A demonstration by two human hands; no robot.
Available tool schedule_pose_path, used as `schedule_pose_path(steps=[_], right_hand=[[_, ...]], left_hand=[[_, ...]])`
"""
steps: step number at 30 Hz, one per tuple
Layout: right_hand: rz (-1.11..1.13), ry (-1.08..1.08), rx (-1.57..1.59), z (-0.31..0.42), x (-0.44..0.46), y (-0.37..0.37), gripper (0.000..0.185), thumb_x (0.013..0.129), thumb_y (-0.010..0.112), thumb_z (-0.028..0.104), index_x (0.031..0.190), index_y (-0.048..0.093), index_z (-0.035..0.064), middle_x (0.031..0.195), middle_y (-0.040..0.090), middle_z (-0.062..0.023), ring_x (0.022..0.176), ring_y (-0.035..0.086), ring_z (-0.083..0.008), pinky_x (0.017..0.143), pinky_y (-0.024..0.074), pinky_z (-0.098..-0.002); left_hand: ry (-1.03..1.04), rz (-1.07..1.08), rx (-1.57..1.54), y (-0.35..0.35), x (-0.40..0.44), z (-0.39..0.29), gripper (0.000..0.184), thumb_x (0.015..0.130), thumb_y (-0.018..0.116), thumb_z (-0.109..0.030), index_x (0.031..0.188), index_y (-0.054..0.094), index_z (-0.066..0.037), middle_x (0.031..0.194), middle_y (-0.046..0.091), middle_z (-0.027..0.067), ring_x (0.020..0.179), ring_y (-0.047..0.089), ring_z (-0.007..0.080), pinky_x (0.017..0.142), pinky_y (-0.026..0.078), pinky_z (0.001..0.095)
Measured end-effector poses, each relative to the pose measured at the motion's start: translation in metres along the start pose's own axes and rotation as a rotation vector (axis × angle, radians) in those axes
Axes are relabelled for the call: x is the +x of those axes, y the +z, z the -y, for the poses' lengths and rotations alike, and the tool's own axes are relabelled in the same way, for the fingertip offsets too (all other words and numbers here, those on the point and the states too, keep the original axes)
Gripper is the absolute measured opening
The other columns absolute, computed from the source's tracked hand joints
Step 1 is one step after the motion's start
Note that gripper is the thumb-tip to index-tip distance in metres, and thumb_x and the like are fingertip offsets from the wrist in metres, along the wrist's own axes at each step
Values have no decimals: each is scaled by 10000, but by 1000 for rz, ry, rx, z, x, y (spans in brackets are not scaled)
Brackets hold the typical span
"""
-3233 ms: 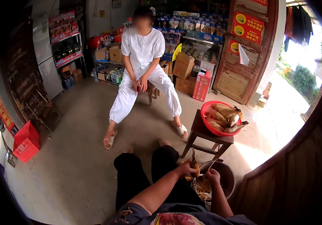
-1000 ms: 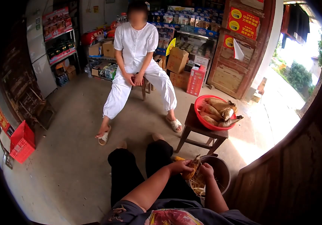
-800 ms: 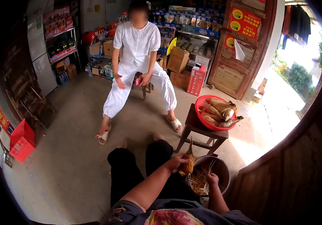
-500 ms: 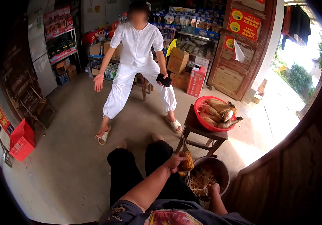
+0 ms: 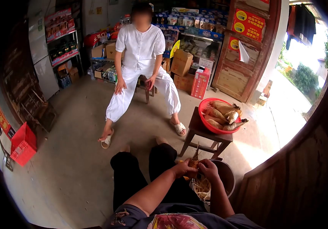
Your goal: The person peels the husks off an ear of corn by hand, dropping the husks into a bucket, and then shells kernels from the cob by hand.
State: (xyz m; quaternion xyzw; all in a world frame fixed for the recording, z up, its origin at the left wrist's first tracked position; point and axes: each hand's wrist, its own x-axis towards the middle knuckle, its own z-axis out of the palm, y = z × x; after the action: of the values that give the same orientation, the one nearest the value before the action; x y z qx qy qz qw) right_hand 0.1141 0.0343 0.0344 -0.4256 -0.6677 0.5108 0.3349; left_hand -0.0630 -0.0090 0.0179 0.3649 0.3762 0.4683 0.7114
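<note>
My left hand (image 5: 184,170) is wrapped round a yellow corn cob (image 5: 193,163) with a dry pointed tip standing up. Against the right side of the cob, my right hand (image 5: 208,170) has its fingers pressed together; what they pinch, if anything, is too small to make out. Both hands are over the near left rim of a round metal bucket (image 5: 231,179), which holds pale strips of husk (image 5: 202,187). Part of another yellow piece shows beside my left hand. Beyond the bucket, a red basket (image 5: 206,123) of husked-over corn ears (image 5: 219,107) rests on a wooden stool (image 5: 195,131).
Facing me, a person in white (image 5: 139,49) sits on a stool, hands at the knees. A red crate (image 5: 23,144) stands on the floor at left. Behind are cardboard boxes (image 5: 181,62), stocked shelves (image 5: 63,47) and a wooden door (image 5: 232,76). A dark wooden panel (image 5: 286,179) rises at right.
My right hand has come up from the bucket to the cob in my left hand. The seated person's spread arms have come back in to the knees.
</note>
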Motion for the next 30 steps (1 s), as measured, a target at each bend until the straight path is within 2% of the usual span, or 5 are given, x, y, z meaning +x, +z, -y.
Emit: schedule_pose_path(steps=[13,22,24,28,30], right_hand=[[42,55,-43,9,-5,-2,154,847,648,129,929,620,2,808,632,-39,727,573,-90,669,472,-227],[58,79,15,-1,-9,-6,139,844,639,118,918,619,3,803,623,-28,734,566,-92,680,470,-231],[65,-22,-49,-11,-8,-7,122,843,630,105,911,618,5,801,618,-26,735,569,-98,679,474,-237],[61,-47,-90,-15,-8,-7,127,825,636,108,905,617,11,768,621,-44,714,581,-111,666,478,-251],[15,-175,-361,-15,-7,-8,145,800,639,115,904,616,17,736,621,-71,692,593,-138,657,481,-273]], left_hand=[[-32,-23,112,0,-2,-3,671,694,784,-157,1214,379,-29,1065,550,127,924,593,227,737,531,358],[-77,-15,157,6,-7,-12,672,701,753,-144,1257,392,-35,1101,553,121,972,572,219,815,488,346],[-84,-6,150,7,-8,-13,681,702,751,-140,1271,392,-37,1106,556,120,968,572,216,813,488,338],[-88,5,154,7,-5,-11,697,706,742,-115,1298,381,-46,1105,563,112,963,574,211,813,489,339],[-104,-6,172,10,-6,-12,696,707,730,-68,1308,379,-49,1096,572,105,953,579,206,803,492,341]])
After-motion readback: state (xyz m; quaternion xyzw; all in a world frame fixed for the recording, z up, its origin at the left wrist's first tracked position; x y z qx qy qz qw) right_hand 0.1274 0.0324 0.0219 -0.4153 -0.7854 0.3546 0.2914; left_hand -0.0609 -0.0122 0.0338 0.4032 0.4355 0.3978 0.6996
